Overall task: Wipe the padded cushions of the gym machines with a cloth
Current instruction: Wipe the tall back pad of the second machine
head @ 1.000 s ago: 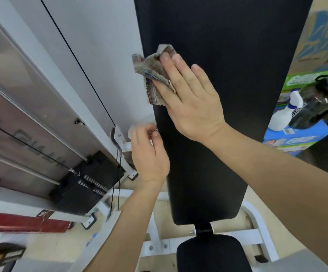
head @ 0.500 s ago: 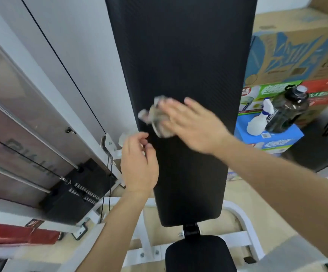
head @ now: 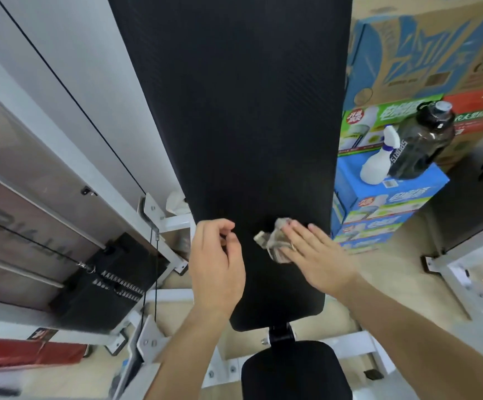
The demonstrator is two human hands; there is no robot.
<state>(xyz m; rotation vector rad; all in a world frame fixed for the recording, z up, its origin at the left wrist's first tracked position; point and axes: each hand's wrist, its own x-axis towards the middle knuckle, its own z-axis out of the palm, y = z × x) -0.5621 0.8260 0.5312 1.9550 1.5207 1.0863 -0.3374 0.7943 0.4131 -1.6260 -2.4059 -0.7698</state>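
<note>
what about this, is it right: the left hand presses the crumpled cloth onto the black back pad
No: the head view shows the right hand pressing the crumpled cloth onto the black back pad, fingers straight. The left hand is loosely curled and appears to hold nothing.
</note>
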